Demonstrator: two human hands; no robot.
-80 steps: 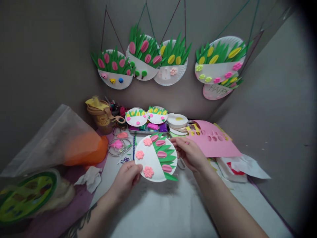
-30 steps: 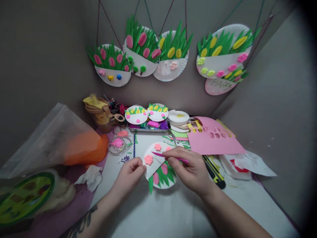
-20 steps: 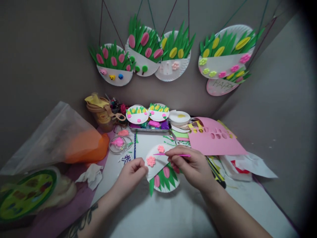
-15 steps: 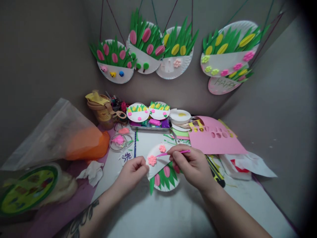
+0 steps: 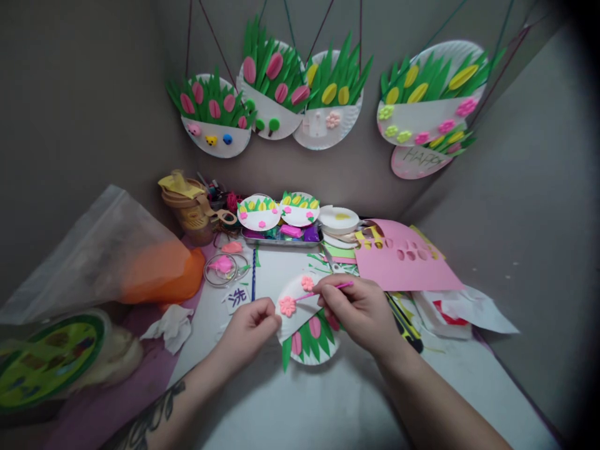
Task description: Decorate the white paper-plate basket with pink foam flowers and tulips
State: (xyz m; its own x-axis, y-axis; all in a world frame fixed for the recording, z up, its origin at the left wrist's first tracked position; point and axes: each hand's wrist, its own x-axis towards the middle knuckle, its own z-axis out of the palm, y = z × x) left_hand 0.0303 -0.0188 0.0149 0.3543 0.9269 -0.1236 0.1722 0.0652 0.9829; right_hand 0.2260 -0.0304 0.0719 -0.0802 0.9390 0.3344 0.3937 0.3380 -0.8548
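A small paper plate (image 5: 294,325) with green paper grass (image 5: 309,340) and pink paper tulips (image 5: 315,327) is tilted above the white table. Two coral clay flowers are on its white part: a larger clay flower (image 5: 287,306) at the left and a smaller clay flower (image 5: 307,283) higher up. My left hand (image 5: 255,325) is closed, thumb and finger pinching the plate's left edge. Between the fingers of my right hand (image 5: 359,312) is a thin magenta modelling tool (image 5: 345,285). Its tip meets the right side of the larger flower. My right hand hides part of the plate's right side.
Behind the plate, two finished small plates (image 5: 259,212) lean on a metal tray (image 5: 281,240) of clay packets. Pink cut-out paper (image 5: 403,262) and a black-and-yellow cutter (image 5: 407,325) lie right. A zip bag (image 5: 154,262) and a round tub (image 5: 51,362) stand left.
The tool has shifted slightly left and down, its tip now at the larger flower's side. My left hand still holds the plate in nearly the same place.
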